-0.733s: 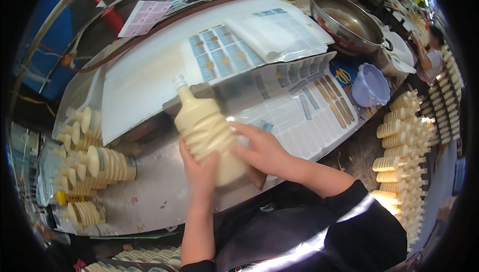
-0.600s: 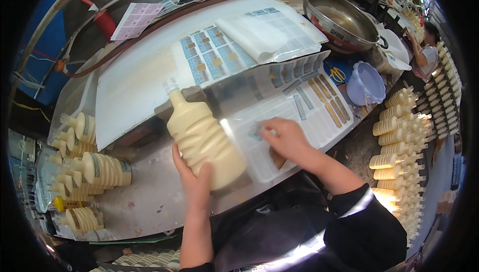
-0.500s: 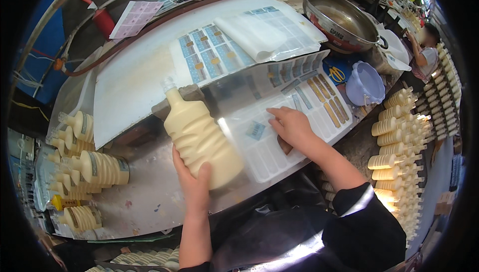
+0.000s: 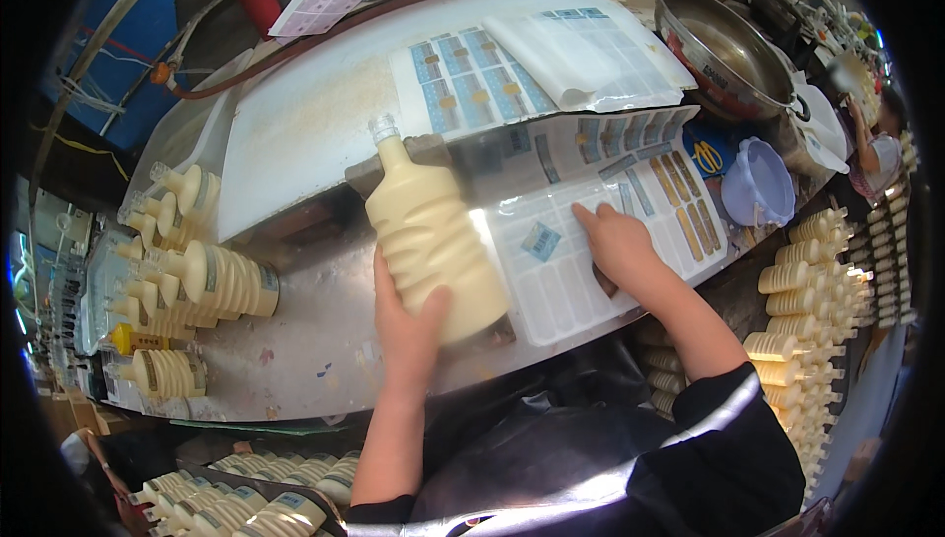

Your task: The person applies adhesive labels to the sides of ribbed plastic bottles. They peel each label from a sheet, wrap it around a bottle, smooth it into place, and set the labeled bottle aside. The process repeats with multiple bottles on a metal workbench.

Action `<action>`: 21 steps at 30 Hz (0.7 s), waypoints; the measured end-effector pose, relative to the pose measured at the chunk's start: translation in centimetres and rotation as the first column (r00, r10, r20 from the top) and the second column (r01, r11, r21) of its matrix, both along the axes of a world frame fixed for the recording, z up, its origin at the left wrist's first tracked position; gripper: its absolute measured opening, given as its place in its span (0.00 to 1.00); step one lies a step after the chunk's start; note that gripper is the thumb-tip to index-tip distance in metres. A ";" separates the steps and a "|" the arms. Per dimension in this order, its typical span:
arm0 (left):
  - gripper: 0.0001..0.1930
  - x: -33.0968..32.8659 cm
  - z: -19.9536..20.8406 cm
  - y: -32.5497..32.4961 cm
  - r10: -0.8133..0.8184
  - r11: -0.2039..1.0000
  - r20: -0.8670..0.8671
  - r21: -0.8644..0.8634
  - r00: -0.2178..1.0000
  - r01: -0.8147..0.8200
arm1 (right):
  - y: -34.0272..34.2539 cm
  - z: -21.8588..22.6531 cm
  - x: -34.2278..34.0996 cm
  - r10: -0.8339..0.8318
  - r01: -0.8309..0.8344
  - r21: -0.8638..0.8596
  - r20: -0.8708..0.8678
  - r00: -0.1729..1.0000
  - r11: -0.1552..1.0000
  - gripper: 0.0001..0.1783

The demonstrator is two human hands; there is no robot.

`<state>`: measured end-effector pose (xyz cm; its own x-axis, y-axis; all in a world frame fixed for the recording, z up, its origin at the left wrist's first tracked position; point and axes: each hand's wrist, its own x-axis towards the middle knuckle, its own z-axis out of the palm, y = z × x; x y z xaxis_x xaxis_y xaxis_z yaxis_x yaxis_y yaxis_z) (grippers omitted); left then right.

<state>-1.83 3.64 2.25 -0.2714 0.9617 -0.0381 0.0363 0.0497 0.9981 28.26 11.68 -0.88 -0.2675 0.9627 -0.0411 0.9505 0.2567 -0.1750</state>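
Note:
My left hand (image 4: 409,325) is wrapped round the lower side of a ribbed, cream-coloured plastic bottle (image 4: 433,242), with the thumb across its front. The bottle leans back, its clear neck pointing away from me against a dark block (image 4: 433,150). My right hand (image 4: 620,247) rests over a pale sheet of labels (image 4: 561,296), index finger stretched out and the other fingers curled. A small brown piece (image 4: 603,281) shows under its palm, mostly hidden. Near the fingertips, a single blue label (image 4: 540,241) lies on the sheet; gold strip labels (image 4: 689,207) are to its right.
Several similar bottles (image 4: 212,276) lie stacked at the left of the metal table (image 4: 295,360), with many more (image 4: 787,325) at the right. A purple bucket (image 4: 758,183) and a large metal pan (image 4: 728,40) stand back right. Label sheets (image 4: 472,74) cover a raised white board (image 4: 325,94).
The whole view has shifted, so the table sits further right and higher. Both hands keep nearly the same places on the bottle and the label sheet.

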 end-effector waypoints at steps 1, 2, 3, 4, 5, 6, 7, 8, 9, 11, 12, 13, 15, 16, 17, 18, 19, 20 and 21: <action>0.46 0.1 0.0 0.0 0.001 1.000 -0.018 -0.005 1.000 -0.001 | -1.7 0.8 0.2 0.013 -0.012 -0.023 0.015 1.000 1.000 0.26; 0.45 0.2 0.2 0.0 0.008 1.000 -0.029 -0.013 1.000 -0.008 | -3.4 1.4 0.4 0.044 -0.042 -0.056 0.029 0.999 0.998 0.25; 0.45 0.4 0.5 0.0 0.014 1.000 -0.039 -0.023 0.999 -0.015 | -5.2 1.8 0.5 0.075 -0.071 -0.091 0.042 0.996 0.993 0.25; 0.44 0.8 0.7 -0.1 0.011 0.999 -0.044 -0.032 0.999 -0.012 | -6.1 1.9 0.9 0.084 -0.080 -0.104 0.037 0.996 0.991 0.25; 0.44 1.1 0.8 -0.2 0.025 0.999 -0.032 -0.037 0.999 -0.027 | -6.7 2.0 1.2 0.100 -0.095 -0.115 0.031 0.995 0.989 0.24; 0.44 1.2 0.8 -0.2 0.041 0.998 -0.020 -0.043 0.999 -0.041 | -6.5 1.7 1.3 0.102 -0.101 -0.105 0.004 0.995 0.989 0.23; 0.43 1.2 1.0 -0.2 0.056 0.997 -0.013 -0.045 0.998 -0.056 | -5.9 1.4 1.2 0.104 -0.106 -0.088 -0.027 0.994 0.990 0.23; 0.44 1.0 0.5 -0.3 0.059 0.998 -0.021 -0.034 0.998 -0.059 | -4.8 1.2 1.1 0.092 -0.089 0.036 -0.084 0.992 0.995 0.21; 0.44 1.1 0.4 -0.4 0.061 0.998 -0.052 -0.014 0.997 -0.061 | -3.1 0.6 0.8 0.054 -0.044 0.092 -0.100 0.994 0.995 0.20; 0.44 1.2 0.5 -0.8 0.073 0.997 -0.108 0.029 0.991 -0.070 | 0.7 -0.7 0.4 0.039 -0.033 0.096 -0.060 0.997 0.995 0.21; 0.44 1.3 0.6 -1.0 0.097 0.995 -0.191 0.029 0.977 -0.093 | 2.3 -0.9 0.0 0.030 -0.028 0.059 -0.032 0.999 0.998 0.22; 0.44 1.3 0.7 -1.2 0.097 0.995 -0.237 0.029 0.967 -0.093 | 3.5 -0.9 -0.3 0.041 -0.038 0.081 -0.046 0.998 0.996 0.22; 0.44 1.2 1.1 -1.5 0.098 0.995 -0.325 0.027 0.941 -0.095 | 5.3 -0.7 -0.5 0.068 -0.058 0.124 -0.071 0.995 0.991 0.23; 0.43 1.2 1.1 -1.8 0.125 0.992 -0.311 0.027 0.942 -0.123 | 5.6 -0.4 -0.9 0.081 -0.078 0.060 -0.047 0.996 0.995 0.24; 0.42 1.2 1.0 -2.0 0.134 0.991 -0.305 0.045 0.943 -0.126 | 5.5 -0.2 -0.9 0.081 -0.076 0.082 -0.071 0.994 0.994 0.24; 0.41 1.1 0.8 -2.3 0.141 0.990 -0.298 0.062 0.944 -0.128 | 5.1 0.0 -0.8 0.080 -0.070 0.105 -0.094 0.992 0.992 0.24; 0.40 1.2 0.6 -2.4 0.141 0.989 -0.291 0.078 0.946 -0.123 | 4.3 0.1 -0.6 0.072 -0.058 0.125 -0.117 0.991 0.990 0.24; 0.39 1.2 0.7 -2.8 0.153 0.987 -0.324 0.099 0.934 -0.127 | 3.3 0.0 -0.2 0.069 -0.065 0.053 -0.071 0.995 0.996 0.25; 0.37 1.4 1.0 -3.2 0.164 0.984 -0.356 0.121 0.920 -0.128 | 1.9 -0.1 0.4 0.067 -0.068 -0.020 -0.025 0.997 0.998 0.27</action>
<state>-0.41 0.47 3.28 -0.3872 0.9048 0.1774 0.3968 -0.0101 0.9178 28.63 13.54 -0.94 -0.3328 0.9415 -0.0535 0.9266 0.3160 -0.2039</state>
